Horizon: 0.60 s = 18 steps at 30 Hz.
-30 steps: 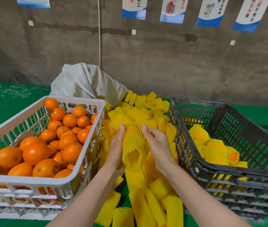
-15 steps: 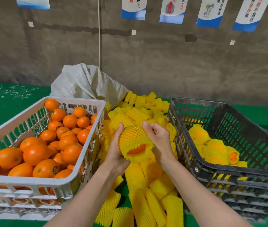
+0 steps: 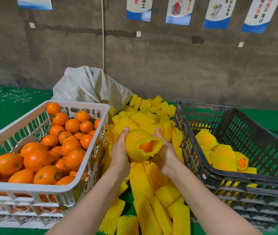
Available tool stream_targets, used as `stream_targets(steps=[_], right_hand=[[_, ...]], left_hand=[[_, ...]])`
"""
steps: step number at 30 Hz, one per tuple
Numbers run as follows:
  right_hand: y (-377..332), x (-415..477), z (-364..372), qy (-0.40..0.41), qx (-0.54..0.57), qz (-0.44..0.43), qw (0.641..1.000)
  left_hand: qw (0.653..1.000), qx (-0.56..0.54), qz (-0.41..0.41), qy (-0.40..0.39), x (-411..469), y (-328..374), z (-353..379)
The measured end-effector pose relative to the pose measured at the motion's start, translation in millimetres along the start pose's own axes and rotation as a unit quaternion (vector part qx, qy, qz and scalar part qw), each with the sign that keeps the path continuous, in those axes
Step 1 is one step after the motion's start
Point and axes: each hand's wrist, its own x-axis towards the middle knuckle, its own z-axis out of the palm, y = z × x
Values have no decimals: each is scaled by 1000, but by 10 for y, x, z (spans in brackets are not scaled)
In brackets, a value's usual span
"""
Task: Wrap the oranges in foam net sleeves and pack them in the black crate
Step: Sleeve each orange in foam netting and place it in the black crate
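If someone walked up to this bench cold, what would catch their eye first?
Dead centre, the left hand and right hand hold an orange in a yellow foam net sleeve above a heap of loose yellow sleeves. The white plastic crate at left brims with bare oranges; the black plastic crate at right holds a few wrapped ones.

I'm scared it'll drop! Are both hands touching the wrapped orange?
Touching. The head view shows the left hand and right hand cupped against the wrapped orange from either side, with no gap.
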Motion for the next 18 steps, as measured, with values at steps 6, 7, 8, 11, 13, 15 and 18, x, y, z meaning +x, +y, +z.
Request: stream_targets(steps=[6,7,8,11,13,15,18], right_hand=[[29,-23,-5,-84,-32,16,996],[57,11,-1,-61,-21,13,998],[86,49,-2,-32,4,14,999],[112,88,8,30,94,1,995],[132,108,2,52,72,-13,996],[157,94,16,38,24,-13,999],[179,89,5,3,24,-8,1000]], left_hand=[[962,217,165,23,-16,-1,-20],[955,237,175,29,-12,8,5],[951,253,176,35,-13,18,31],[965,235,107,52,-22,-46,75],[982,171,50,68,-34,-136,95],[990,107,24,90,-31,-174,129],[993,57,24,102,11,-131,133]])
